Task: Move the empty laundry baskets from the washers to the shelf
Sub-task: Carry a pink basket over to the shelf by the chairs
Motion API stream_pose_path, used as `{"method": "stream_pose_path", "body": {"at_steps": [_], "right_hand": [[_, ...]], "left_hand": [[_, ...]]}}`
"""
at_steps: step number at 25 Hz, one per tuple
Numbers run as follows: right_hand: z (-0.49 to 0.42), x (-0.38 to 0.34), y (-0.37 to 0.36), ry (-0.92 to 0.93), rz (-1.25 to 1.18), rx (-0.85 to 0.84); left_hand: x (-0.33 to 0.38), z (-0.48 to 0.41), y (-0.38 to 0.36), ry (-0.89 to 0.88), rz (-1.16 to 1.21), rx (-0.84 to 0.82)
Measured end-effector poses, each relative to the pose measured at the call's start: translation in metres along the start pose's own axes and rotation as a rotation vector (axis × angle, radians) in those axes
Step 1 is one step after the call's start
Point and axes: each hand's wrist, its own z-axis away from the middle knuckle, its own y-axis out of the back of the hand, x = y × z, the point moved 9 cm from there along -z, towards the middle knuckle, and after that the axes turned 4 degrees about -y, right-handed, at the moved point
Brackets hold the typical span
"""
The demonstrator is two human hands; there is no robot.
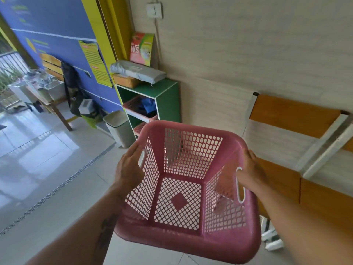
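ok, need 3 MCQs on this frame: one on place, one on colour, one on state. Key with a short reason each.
1. Where does the green shelf unit stand?
A. against the pale wall, beyond the basket
B. in the middle of the floor
C. on the wooden table

2. What colour is the held laundry basket?
A. blue
B. pink
C. white

3. What is in the held basket?
A. folded clothes
B. a detergent box
C. nothing

Key:
1 A: the unit backs onto the pale wall, with the grey bin beside it.
2 B: rim and lattice walls are pink.
3 C: the lattice bottom shows bare; the left hand and right hand hold its two sides off the floor.
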Motion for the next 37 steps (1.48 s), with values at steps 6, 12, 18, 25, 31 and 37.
{"method": "stream_pose_path", "body": {"at_steps": [6, 12, 18, 25, 31, 37], "right_hand": [[-0.079, -0.004, -0.053, -0.205, -0.088, -0.006], [-0.18, 0.015, -0.148, -0.366, -0.076, -0.049], [-0.245, 0.038, -0.248, -0.51, -0.149, -0.127], [-0.288, 0.061, -0.33, -0.597, -0.199, -0.162], [-0.315, 0.058, -0.353, -0.566, -0.227, -0.155], [-0.293, 0.044, -0.336, -0.574, -0.163, -0.355]], "left_hand": [[-0.026, -0.12, -0.063, -0.11, 0.077, -0.086], [-0.071, -0.218, -0.183, 0.021, 0.176, -0.166], [-0.119, -0.269, -0.3, 0.164, 0.315, -0.235], [-0.186, -0.293, -0.417, 0.414, 0.322, -0.294], [-0.201, -0.3, -0.46, 0.337, 0.374, -0.551], [-0.171, -0.315, -0.444, 0.2, 0.219, -0.774]]}}
